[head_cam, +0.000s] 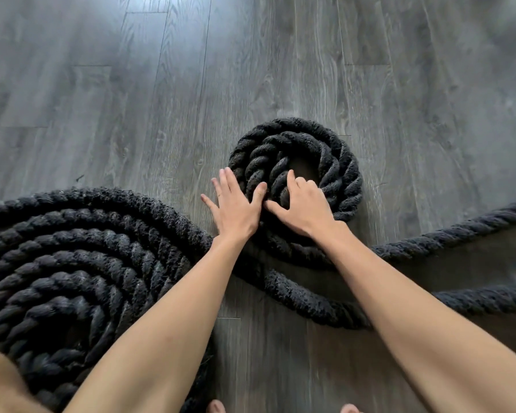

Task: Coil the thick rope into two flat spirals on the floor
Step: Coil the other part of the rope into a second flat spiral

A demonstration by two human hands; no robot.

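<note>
A thick black twisted rope lies on the grey plank floor. A large flat spiral [81,263] of several turns fills the lower left. A smaller spiral [331,162] of about three turns sits at centre, with a bare gap in its middle. My left hand [236,207] lies flat on the smaller spiral's left rim, fingers spread, thumb on the rope. My right hand [301,204] presses on its near inner turns, index finger pointing into the centre. Loose rope [465,231] runs off to the right, and a second strand [310,302] curves under my forearms.
Grey wood-look floor [161,84] stretches away beyond both spirals. My bare toes [216,408] show at the bottom edge, and a knee [3,383] at the lower left corner overlaps the large spiral.
</note>
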